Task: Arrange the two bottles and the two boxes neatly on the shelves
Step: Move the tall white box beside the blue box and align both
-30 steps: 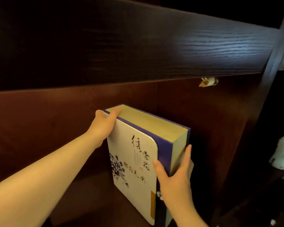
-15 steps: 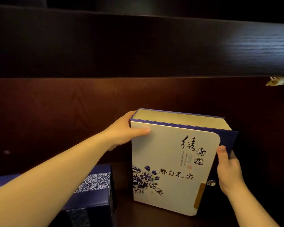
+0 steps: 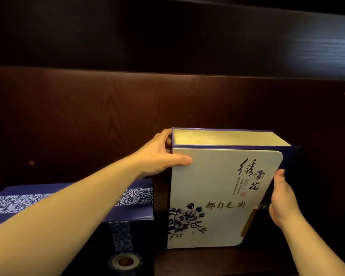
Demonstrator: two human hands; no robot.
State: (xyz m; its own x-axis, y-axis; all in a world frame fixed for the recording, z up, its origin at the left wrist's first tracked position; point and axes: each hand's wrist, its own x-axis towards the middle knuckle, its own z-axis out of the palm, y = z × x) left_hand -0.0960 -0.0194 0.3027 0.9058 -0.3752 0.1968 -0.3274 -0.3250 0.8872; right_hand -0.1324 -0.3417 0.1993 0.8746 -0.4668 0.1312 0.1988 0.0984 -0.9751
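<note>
As hands (image 3: 159, 154) grip, white box (image 3: 217, 196) upright (edges clear)

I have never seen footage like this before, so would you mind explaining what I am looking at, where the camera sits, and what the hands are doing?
There is no machine here: a person wears one wide-angle camera on the head, looking forward and down, so you see their own two bare arms reaching into a dark wooden shelf.

The left hand grips the top left corner of a white box with blue flowers and Chinese lettering, thumb on its front. The right hand holds the box's right edge. The box stands upright with its front facing the camera; its bottom edge appears to rest on the shelf board, though that is hard to confirm.

To its left, apart from it, lies a dark blue box with a patterned white band and a round clasp on its front. No bottles show in this picture.
</note>
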